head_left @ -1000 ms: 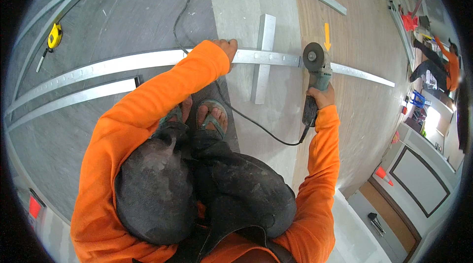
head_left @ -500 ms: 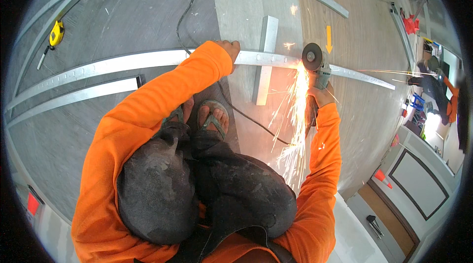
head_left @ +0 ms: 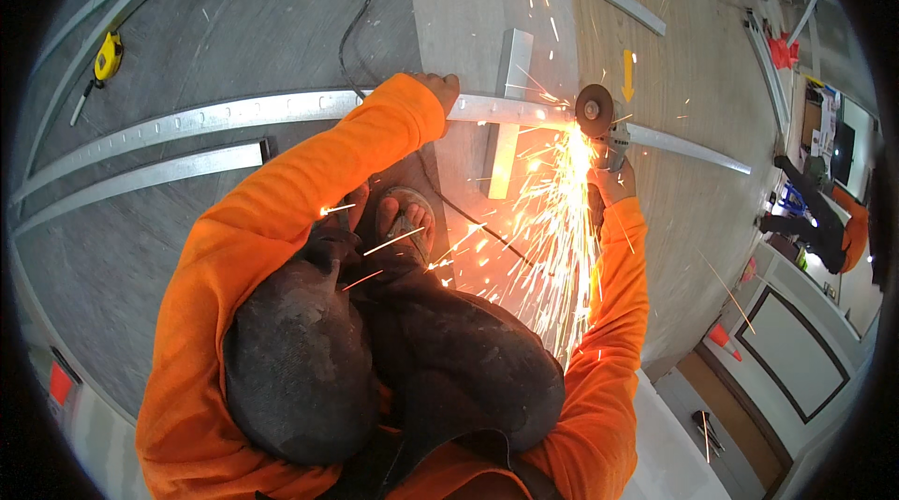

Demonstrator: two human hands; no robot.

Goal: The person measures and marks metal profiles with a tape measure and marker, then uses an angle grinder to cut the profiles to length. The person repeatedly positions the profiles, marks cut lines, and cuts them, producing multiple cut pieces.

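My right hand (head_left: 613,183) is closed round an angle grinder (head_left: 613,139), whose disc (head_left: 594,110) meets a long silver metal channel (head_left: 309,106). A dense spray of sparks (head_left: 562,228) pours from the contact toward my legs and right sleeve. To the left of the cut, my left hand (head_left: 438,90) grips the channel; its fingers wrap over the far edge and are partly hidden by the sleeve. Under the channel, a short metal piece (head_left: 516,60) lies crosswise on the floor. The grinder's dark body is partly lost behind sparks and hand.
A black cable (head_left: 354,41) runs across the floor past my sandalled foot (head_left: 409,219). More metal profiles (head_left: 150,182) lie at left and far side, near a yellow tape measure (head_left: 109,56) and a marker (head_left: 84,102). Another person (head_left: 833,219) is at far right; an orange cone (head_left: 723,341) stands nearer.
The spark spray has grown wider and brighter, with streaks now reaching my feet and legs. My hands hold nearly the same places. The person at far right has shifted posture.
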